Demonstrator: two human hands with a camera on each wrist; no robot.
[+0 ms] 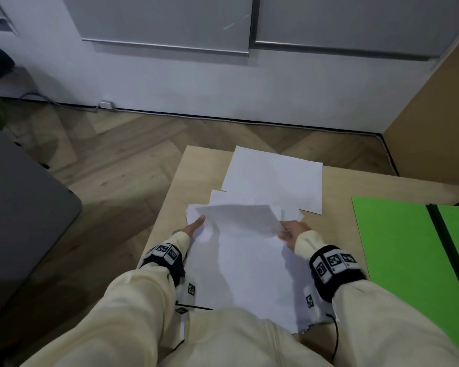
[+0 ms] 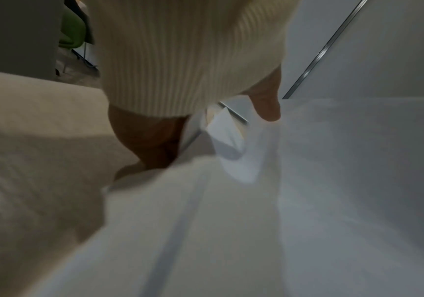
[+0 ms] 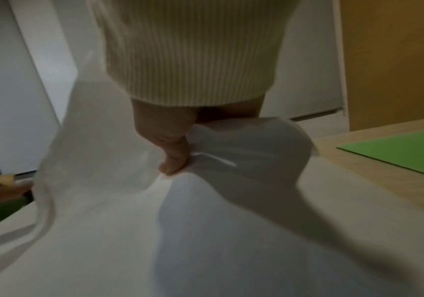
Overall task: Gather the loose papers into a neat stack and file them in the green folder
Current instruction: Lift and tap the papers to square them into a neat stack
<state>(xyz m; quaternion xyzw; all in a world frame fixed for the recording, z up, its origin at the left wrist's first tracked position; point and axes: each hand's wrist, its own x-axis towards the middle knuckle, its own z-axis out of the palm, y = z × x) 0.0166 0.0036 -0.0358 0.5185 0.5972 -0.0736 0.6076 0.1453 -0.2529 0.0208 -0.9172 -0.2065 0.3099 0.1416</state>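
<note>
At left on my tabletop [image 1: 164, 207]: left hand [image 1: 194, 227], fingers straight, laid against the left edge of the papers [image 1: 244, 274]. Centre: papers, a loose pile, top sheet [image 1: 239, 218] lifted and curled. Next: right hand [image 1: 292, 233], thumb pinching that sheet's right edge. Far right: green folder [image 1: 398, 247], lying flat, apart from the papers.

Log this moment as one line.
stage: gathering; left hand: at left edge of lifted sheet; right hand: pinches lifted sheet; green folder: open
</note>
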